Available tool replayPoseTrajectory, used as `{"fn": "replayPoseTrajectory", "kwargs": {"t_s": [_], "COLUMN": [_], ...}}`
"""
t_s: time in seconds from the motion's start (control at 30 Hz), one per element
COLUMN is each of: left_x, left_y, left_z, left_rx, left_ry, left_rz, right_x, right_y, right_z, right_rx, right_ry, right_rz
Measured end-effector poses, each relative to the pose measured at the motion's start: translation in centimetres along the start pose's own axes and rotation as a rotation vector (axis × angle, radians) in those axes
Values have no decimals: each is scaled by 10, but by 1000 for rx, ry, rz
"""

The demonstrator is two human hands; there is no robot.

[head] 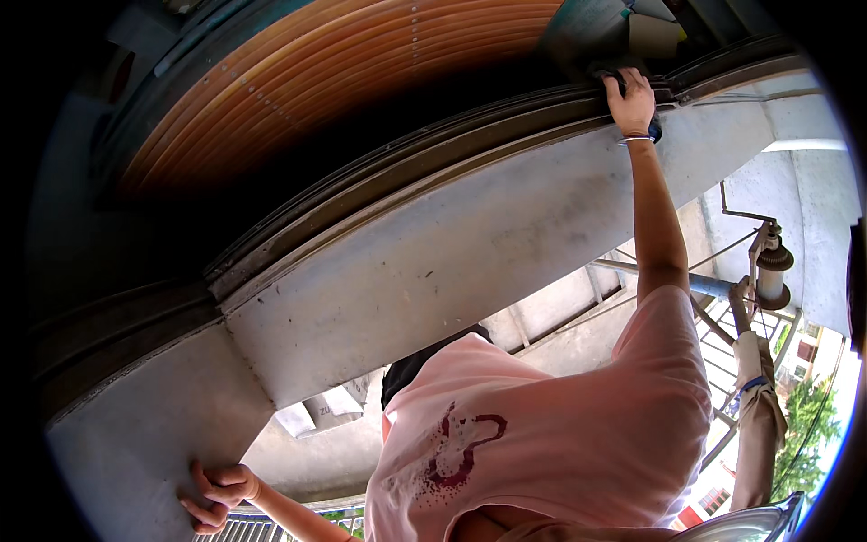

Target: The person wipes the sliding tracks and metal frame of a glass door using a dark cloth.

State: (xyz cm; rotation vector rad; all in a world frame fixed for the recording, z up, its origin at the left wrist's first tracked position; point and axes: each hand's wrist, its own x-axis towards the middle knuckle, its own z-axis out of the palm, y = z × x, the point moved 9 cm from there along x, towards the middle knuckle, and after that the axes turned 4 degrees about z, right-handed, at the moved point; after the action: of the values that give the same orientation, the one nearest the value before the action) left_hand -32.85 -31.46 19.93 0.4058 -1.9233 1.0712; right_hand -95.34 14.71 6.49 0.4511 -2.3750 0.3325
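Observation:
At the upper right, my right hand (631,98) rests on the dark metal window frame (474,134), its fingers bent over a dark, crumpled piece, seemingly a cloth (607,70). A pale bracelet (635,139) and a dark band circle that wrist. Much of the dark piece is hidden by the fingers and shadow. My left hand (220,493) touches the smooth grey sill (156,433) at the lower left, fingers bent and apart, with nothing in it. Between the hands runs the long grey sill, marked with smudges and small specks.
Beyond the frame lies an orange slatted surface (339,61), with a cardboard box (653,35) near my right hand. A hand-cranked winch (771,274) on a blue pipe (711,286) stands right of my arm. Metal bars and a tree (809,420) show outside.

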Motion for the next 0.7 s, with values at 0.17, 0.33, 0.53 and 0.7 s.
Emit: {"fn": "replayPoseTrajectory", "kwargs": {"t_s": [0.17,0.33,0.53,0.7], "left_x": [-5,-2,-3,-2], "left_y": [-2,2,-5,-1], "left_z": [-1,2,-2,0], "left_rx": [-6,28,70,44], "left_ry": [37,23,-55,7], "left_rz": [-33,7,26,-44], "right_x": [-40,-85,-39,18], "right_y": [-164,-320,-231,-7], "right_z": [-30,-40,-50,-60], "right_rx": [345,842,1567,812], "right_ry": [28,-278,-290,-36], "right_rz": [-108,-158,442,319]}}
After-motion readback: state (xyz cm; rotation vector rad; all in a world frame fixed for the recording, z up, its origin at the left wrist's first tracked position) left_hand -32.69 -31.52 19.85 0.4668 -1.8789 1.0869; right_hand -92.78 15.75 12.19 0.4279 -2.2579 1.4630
